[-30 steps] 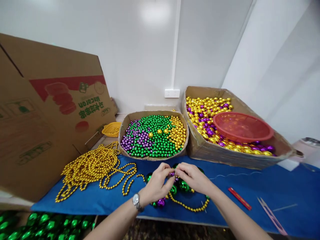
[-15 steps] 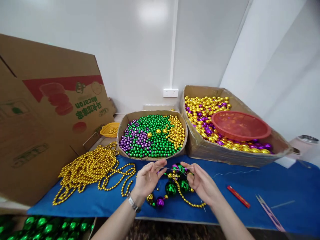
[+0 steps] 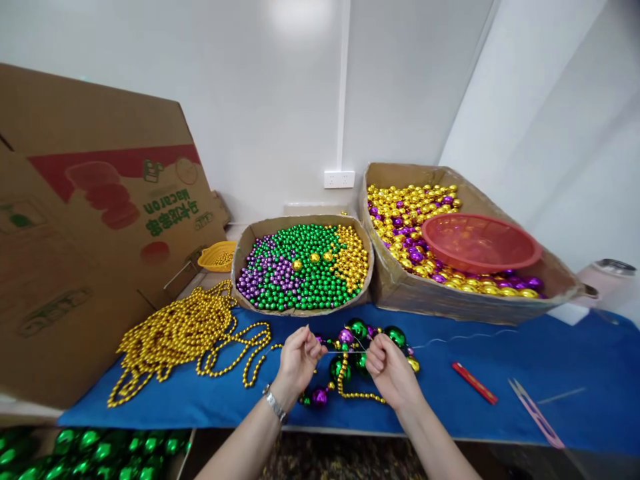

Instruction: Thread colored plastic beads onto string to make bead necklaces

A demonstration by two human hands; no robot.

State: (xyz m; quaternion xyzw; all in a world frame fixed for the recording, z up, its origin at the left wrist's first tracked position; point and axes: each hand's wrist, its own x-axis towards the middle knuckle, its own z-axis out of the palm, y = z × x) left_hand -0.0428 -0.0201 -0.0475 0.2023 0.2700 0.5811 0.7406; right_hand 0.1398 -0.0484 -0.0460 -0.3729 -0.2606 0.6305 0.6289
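Observation:
A thin clear string [image 3: 345,351] runs taut between my two hands, above the blue cloth. My left hand [image 3: 299,357], with a watch [image 3: 274,402] on its wrist, pinches one end. My right hand [image 3: 387,367] has its fingers curled closed on the other. Behind and below the string lies a strand of large beads in green [image 3: 358,328], purple [image 3: 319,396] and gold [image 3: 413,365]. A short chain of small gold beads [image 3: 363,396] hangs down from a purple bead [image 3: 345,337] and curves under my right hand, which hides part of the strand.
A cardboard tray [image 3: 303,312] holds small green, purple and gold beads. To its right, a bigger box [image 3: 425,293] bears a red basket [image 3: 480,243]. Gold bead chains [image 3: 170,333] lie left. A red cutter [image 3: 475,383] and pink snips [image 3: 537,415] rest on the blue cloth [image 3: 440,407].
My fingers have gone from spread to curled in, and the string is now pulled straight. Both hands sit slightly lower, and the gold chain's lower end has shifted left.

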